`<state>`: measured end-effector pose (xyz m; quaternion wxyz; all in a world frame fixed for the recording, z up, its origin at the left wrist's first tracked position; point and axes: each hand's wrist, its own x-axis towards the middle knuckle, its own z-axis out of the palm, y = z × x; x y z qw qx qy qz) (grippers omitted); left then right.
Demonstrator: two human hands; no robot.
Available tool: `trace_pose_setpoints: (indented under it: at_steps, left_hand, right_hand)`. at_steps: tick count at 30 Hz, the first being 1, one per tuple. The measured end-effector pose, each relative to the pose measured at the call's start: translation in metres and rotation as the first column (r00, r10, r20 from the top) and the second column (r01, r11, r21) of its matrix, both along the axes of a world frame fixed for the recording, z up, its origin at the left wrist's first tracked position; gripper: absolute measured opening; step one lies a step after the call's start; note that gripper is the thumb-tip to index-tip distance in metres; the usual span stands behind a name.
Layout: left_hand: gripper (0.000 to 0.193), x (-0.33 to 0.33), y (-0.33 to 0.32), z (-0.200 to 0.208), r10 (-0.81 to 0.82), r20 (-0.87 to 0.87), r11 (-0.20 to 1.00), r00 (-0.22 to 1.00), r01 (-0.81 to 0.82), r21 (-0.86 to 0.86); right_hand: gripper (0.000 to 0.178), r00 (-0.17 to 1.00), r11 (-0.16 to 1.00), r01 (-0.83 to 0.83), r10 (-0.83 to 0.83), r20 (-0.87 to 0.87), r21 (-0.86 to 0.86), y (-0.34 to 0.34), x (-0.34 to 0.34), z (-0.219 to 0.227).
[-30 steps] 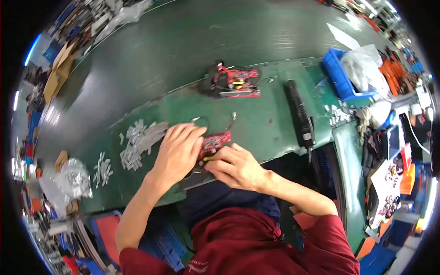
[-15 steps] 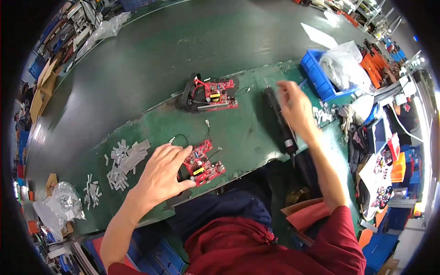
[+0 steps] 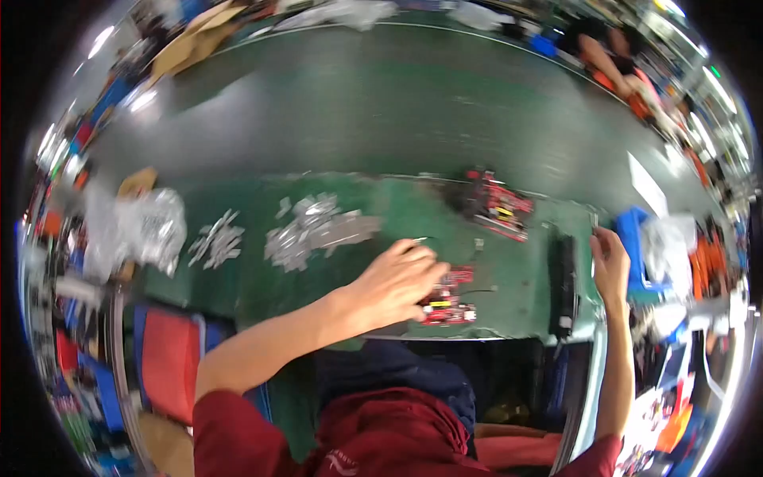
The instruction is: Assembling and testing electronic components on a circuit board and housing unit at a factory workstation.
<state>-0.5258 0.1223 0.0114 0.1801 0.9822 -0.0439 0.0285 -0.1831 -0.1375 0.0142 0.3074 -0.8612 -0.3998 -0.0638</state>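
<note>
Near the front edge of the green bench, my left hand (image 3: 395,285) grips the left side of a red circuit board (image 3: 455,304) with a yellow part and thin wires. Its thumb lies at the near edge, and the fingers cover that side. My right hand (image 3: 610,258) is at the right end of the bench, fingers curled in; motion blur hides what is at the fingertips. Just left of it lies a long black cylindrical power screwdriver (image 3: 565,278), not touched by the hand. A second red board (image 3: 502,208) with a black frame sits farther back.
Flat grey metal pieces (image 3: 318,230) are heaped left of my left hand, with a smaller pile (image 3: 217,240) beyond. Clear plastic bags (image 3: 151,226) lie at far left. A blue bin (image 3: 633,258) holding plastic stands right. Another person's arm (image 3: 606,65) shows at far right back.
My view has swung left, so the bench sits farther right in the picture. My left hand stays on the red board. My right hand has shifted from over the screwdriver toward the blue bin.
</note>
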Motion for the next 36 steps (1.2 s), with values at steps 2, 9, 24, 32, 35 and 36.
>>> trace_pose_setpoints:
  at_steps: [2, 9, 24, 32, 35, 36]
  left_hand:
    - [0.076, 0.000, 0.002, -0.002, 0.016, -0.024, 1.000, 1.000, -0.016, -0.018]
    - [0.076, -0.015, -0.003, -0.021, 0.098, 0.174, 0.994, 0.980, -0.089, -0.055]
    - [0.070, -0.009, -0.010, -0.024, 0.181, -0.014, 0.978, 0.983, -0.181, -0.102]
    - [0.085, -0.014, -0.011, -0.010, 0.215, -0.023, 0.977, 0.976, -0.215, 0.005]
    - [0.091, -0.006, -0.028, -0.012, 0.213, -0.030, 0.975, 0.977, -0.211, 0.068]
    - [0.094, -0.003, -0.036, -0.013, 0.251, 0.005, 0.963, 0.968, -0.251, 0.095]
  right_hand:
    - [0.025, 0.977, 0.995, -0.077, 0.090, -0.191, 0.070, 0.047, -0.055, 0.023]
    - [0.032, 0.812, 0.839, -0.498, 0.540, -0.224, 0.218, 0.207, -0.187, 0.030]
    - [0.024, 0.689, 0.648, -0.711, 0.720, 0.085, 0.271, 0.261, -0.244, -0.022]
    - [0.019, 0.880, 0.952, -0.246, 0.298, -0.370, 0.180, 0.047, -0.183, -0.021]
    - [0.031, 0.920, 0.966, -0.258, 0.252, -0.301, 0.021, 0.017, -0.199, -0.028]
    - [0.033, 0.937, 0.963, -0.263, 0.243, -0.253, -0.051, 0.014, -0.202, -0.031]
